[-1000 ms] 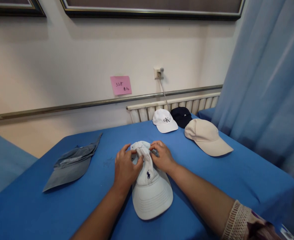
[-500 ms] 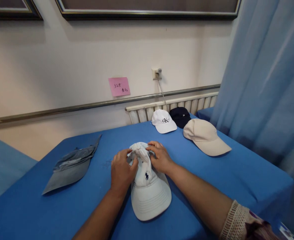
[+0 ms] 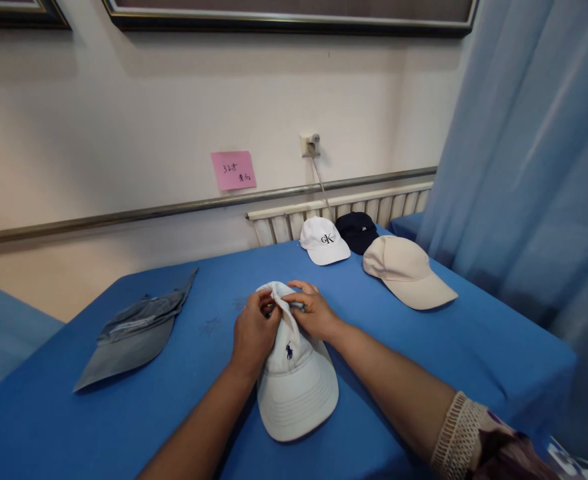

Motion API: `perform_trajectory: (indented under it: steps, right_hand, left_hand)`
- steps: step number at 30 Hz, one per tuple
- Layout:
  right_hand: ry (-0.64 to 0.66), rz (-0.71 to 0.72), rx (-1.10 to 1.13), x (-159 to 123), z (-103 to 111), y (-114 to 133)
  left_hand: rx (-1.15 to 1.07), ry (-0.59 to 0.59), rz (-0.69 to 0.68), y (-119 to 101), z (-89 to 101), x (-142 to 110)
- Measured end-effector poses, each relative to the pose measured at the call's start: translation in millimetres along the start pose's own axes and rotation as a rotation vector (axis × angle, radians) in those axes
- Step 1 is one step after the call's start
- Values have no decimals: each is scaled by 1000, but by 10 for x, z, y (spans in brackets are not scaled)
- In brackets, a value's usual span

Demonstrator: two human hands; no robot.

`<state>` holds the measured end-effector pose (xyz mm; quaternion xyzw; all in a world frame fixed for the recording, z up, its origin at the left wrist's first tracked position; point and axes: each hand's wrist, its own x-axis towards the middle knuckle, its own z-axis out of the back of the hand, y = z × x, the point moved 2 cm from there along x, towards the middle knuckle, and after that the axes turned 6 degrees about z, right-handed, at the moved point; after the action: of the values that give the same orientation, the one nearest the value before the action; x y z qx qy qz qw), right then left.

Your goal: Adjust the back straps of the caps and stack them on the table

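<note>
A pale baseball cap with a dark polo-player emblem lies on the blue-covered table, its brim toward me. My left hand pinches the fabric of the crown near the top. From the other side my right hand grips the crown too, thumb and fingers closed on the cloth. Between the two hands the crown is bunched into a raised fold. The far part of the cap is partly hidden by my fingers.
A flattened grey cap lies at the left. Toward the back right sit a white cap, a dark navy cap and a beige cap. Behind are a radiator and a rail; a blue curtain hangs at the right.
My hands have come closer together at the top of the pale cap, and the crown fabric is pinched into a sharper fold. The view has shifted slightly.
</note>
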<state>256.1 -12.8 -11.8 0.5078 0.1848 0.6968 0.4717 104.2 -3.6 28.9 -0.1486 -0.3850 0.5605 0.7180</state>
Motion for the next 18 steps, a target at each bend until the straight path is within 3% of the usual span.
perform_trajectory:
  steps: [6, 11, 18]
  right_hand:
    - [-78, -31, -106, -16, 48, 88]
    - [11, 45, -166, -37, 131, 127]
    - [72, 79, -156, -58, 31, 176]
  left_hand:
    - [31, 5, 25, 63, 58, 33]
    - [64, -27, -27, 93, 222, 45]
    - [-236, -45, -3, 79, 92, -24]
